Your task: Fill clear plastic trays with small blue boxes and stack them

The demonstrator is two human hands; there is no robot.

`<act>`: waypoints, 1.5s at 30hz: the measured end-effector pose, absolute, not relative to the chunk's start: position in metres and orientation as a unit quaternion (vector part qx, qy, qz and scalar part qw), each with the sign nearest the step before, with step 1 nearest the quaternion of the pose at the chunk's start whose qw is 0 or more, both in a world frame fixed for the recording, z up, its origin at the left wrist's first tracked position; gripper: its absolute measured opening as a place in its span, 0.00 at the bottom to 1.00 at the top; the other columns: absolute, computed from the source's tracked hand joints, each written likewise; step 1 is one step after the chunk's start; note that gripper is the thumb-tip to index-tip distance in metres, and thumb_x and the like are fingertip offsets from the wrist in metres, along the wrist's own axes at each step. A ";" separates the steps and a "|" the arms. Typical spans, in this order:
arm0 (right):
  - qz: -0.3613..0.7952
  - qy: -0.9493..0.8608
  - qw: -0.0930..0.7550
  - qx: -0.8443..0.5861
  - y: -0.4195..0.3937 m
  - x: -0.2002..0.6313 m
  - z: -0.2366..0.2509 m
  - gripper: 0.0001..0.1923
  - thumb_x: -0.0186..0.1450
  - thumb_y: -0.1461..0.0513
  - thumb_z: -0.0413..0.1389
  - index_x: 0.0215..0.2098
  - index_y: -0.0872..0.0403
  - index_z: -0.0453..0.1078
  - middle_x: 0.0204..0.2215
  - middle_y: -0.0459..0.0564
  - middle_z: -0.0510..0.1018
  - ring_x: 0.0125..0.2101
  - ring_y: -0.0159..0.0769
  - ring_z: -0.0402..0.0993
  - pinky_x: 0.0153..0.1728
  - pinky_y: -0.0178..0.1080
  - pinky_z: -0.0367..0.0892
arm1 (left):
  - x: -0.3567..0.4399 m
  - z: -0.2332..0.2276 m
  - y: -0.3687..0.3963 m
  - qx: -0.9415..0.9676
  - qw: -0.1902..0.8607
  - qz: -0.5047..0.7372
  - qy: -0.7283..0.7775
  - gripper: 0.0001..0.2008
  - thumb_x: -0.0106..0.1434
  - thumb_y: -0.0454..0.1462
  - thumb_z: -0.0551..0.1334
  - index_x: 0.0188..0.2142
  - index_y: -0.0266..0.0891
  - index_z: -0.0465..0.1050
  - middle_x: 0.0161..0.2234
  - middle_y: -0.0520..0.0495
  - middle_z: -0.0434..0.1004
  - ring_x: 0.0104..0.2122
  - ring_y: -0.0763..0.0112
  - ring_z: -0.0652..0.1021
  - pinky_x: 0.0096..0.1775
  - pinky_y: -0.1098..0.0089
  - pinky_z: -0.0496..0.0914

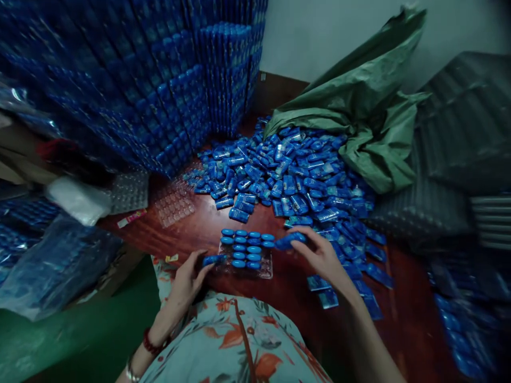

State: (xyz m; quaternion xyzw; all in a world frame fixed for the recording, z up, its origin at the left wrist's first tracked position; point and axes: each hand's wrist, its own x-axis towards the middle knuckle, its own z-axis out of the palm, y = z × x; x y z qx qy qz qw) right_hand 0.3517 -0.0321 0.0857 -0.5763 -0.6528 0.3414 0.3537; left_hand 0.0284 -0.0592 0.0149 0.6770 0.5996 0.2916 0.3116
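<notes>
Low in front of me lies a clear plastic tray, partly filled with rows of shiny blue oval pieces. At its left edge my left hand pinches a small blue packet between thumb and fingers. Just beyond the tray's right side, my right hand grips another blue packet, tilted toward the tray. Some cells at the tray's front right hold no blue piece. Behind both hands spreads a large heap of loose blue packets on the reddish-brown table.
Tall stacks of filled blue trays rise at the back left. Clear trays lie on the table's left. A green sack drapes behind the heap, and dark grey stacked trays stand at right.
</notes>
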 end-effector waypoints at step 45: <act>0.082 -0.858 -0.039 -0.506 0.112 0.258 0.030 0.18 0.64 0.71 0.44 0.51 0.57 0.64 0.53 0.59 0.66 0.43 0.39 0.71 0.39 0.37 0.65 | 0.101 -0.011 0.117 0.840 0.230 0.118 0.476 0.14 0.55 0.39 0.66 0.39 0.33 0.69 0.38 0.38 0.73 0.38 0.59 0.73 0.40 0.63 0.68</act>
